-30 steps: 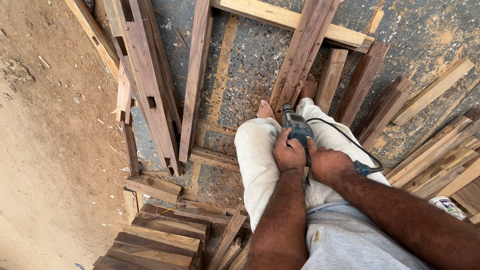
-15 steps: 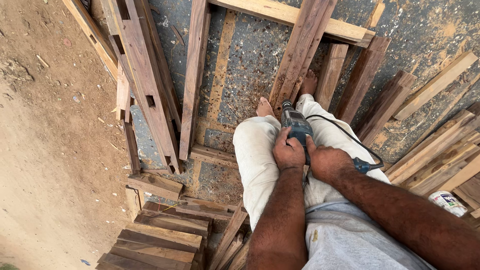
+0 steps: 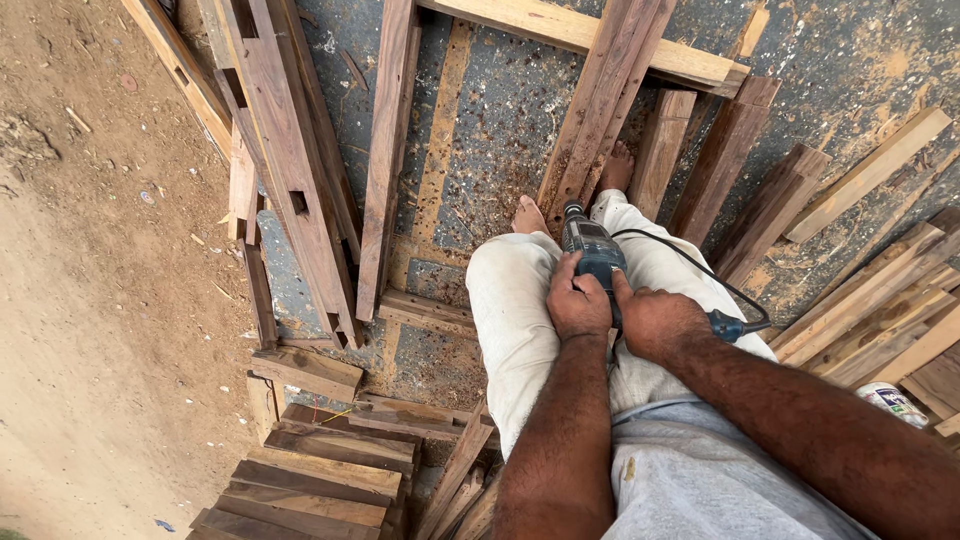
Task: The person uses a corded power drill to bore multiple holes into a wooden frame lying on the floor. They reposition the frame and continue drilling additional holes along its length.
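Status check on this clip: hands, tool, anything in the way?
Both hands, left hand and right hand, grip the power drill. Drill points down onto the wooden plank between bare feet. Nothing blocking.

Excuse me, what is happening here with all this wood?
A person stands barefoot on a long wooden plank and presses a blue power drill down onto it between the feet. The left hand grips the top of the drill, and the right hand holds its handle, where the black cord loops away. Sawdust lies around the plank. A stack of short boards sits at the lower left.
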